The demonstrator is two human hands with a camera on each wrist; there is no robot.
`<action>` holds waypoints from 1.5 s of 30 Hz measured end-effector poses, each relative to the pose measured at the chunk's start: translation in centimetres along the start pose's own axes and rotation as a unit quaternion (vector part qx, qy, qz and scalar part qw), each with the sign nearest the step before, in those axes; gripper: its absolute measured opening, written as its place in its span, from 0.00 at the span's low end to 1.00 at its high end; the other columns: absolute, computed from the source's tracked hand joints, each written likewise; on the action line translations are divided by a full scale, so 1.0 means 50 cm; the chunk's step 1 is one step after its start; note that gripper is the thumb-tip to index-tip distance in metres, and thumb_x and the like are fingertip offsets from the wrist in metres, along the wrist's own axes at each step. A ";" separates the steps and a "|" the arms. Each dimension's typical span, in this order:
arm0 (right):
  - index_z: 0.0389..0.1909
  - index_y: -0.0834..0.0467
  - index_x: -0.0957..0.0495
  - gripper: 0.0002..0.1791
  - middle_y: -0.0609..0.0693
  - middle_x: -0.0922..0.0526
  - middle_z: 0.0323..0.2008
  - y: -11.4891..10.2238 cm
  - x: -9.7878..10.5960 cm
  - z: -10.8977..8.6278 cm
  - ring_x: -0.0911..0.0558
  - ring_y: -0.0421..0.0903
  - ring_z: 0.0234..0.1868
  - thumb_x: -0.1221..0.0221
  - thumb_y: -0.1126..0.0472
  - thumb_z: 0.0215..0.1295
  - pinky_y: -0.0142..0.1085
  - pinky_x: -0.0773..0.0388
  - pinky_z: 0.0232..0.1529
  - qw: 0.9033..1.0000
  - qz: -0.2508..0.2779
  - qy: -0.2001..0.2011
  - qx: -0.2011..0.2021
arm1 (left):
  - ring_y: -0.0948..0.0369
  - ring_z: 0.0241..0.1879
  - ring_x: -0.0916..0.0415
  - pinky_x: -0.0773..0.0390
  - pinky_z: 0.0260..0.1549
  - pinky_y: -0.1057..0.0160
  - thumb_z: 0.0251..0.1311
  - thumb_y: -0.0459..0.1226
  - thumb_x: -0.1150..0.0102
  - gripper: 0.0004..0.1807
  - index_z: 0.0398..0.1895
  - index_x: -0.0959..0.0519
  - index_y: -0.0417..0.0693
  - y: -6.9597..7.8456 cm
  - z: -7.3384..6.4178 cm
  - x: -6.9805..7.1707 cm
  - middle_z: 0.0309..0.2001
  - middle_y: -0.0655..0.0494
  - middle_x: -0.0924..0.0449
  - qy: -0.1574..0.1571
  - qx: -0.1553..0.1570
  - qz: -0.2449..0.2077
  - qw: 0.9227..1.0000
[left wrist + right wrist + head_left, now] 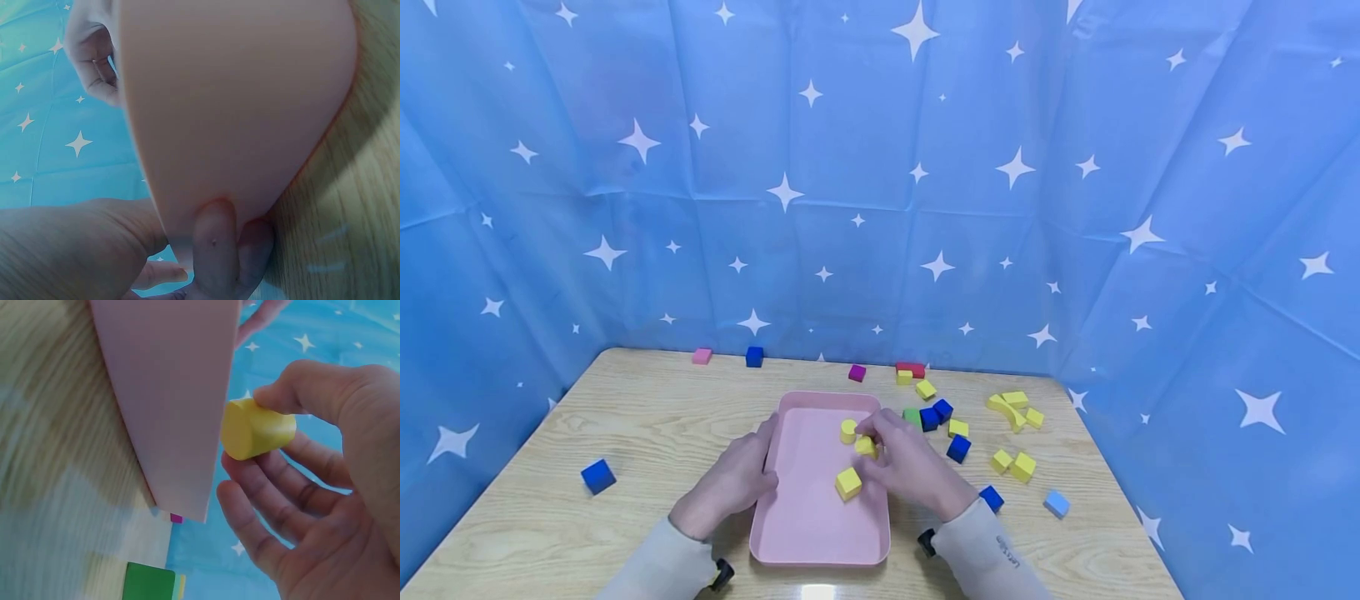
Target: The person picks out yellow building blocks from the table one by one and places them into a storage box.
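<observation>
A pink tray (820,533) stands on the table in front of me. My left hand (733,477) grips its left side, thumb over the rim; in the left wrist view, fingertips (215,240) lie against the outer wall. My right hand (913,462) is over the tray's right side, pinching a yellow block with a rounded side (259,430) between thumb and fingers. In the right wrist view that block is level with the tray's upper edge. A yellow cylinder (848,431) and a yellow cube (848,483) are in the tray.
Right of the tray lie several yellow and blue blocks, a green block (912,417), a yellow arch (1006,412) and a light blue block (1057,503). A blue cube (598,477) sits far left. Pink (702,357), purple (857,373) and red (911,368) blocks lie along the back edge by a starry curtain (865,167).
</observation>
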State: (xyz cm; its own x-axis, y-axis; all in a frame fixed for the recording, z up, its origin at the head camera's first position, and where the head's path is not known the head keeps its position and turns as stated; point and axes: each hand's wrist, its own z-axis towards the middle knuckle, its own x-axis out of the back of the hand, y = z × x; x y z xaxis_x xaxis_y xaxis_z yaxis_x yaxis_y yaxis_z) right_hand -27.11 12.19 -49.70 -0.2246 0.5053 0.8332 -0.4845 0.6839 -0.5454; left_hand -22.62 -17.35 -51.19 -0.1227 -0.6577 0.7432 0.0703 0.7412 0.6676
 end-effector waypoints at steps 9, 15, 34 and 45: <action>0.67 0.54 0.11 0.20 0.45 0.16 0.55 0.006 -0.004 -0.001 0.19 0.44 0.46 0.27 0.56 0.79 0.29 0.18 0.44 1.000 -0.018 0.001 0.021 | 0.50 0.54 0.16 0.11 0.56 0.52 0.66 0.22 0.32 0.53 0.93 0.47 0.26 0.000 0.002 0.001 0.75 0.24 0.20 -0.003 0.005 0.003 1.000; 0.66 0.54 0.11 0.20 0.47 0.15 0.57 0.007 -0.004 -0.002 0.17 0.43 0.49 0.26 0.59 0.77 0.31 0.12 0.50 1.000 -0.022 -0.002 0.018 | 0.51 0.53 0.16 0.12 0.54 0.52 0.66 0.22 0.32 0.53 0.93 0.46 0.26 0.001 0.000 0.000 0.73 0.26 0.18 0.000 0.002 0.001 1.000; 0.72 0.51 0.14 0.22 0.51 0.14 0.64 0.009 0.005 -0.002 0.15 0.48 0.57 0.29 0.57 0.82 0.38 0.08 0.58 1.000 -0.010 -0.003 -0.027 | 0.49 0.59 0.15 0.10 0.62 0.49 0.66 0.21 0.34 0.52 0.92 0.46 0.25 0.000 -0.002 0.002 0.81 0.24 0.24 0.000 -0.001 -0.004 1.000; 0.72 0.52 0.13 0.21 0.49 0.14 0.63 0.043 0.035 0.006 0.13 0.51 0.63 0.31 0.55 0.84 0.51 0.08 0.63 0.995 -0.027 0.059 -0.069 | 0.49 0.56 0.15 0.11 0.56 0.52 0.67 0.21 0.34 0.53 0.94 0.48 0.28 0.001 -0.004 0.001 0.77 0.26 0.21 -0.004 0.005 -0.017 1.000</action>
State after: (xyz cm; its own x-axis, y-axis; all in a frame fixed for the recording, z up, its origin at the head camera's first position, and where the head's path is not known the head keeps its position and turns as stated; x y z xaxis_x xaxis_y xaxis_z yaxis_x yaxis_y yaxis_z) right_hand -28.82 14.39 -49.38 -0.0964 0.5185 0.8496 -0.3704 0.7736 -0.5142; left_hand -22.44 -17.39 -51.10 -0.1322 -0.6814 0.7199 0.0558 0.7200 0.6917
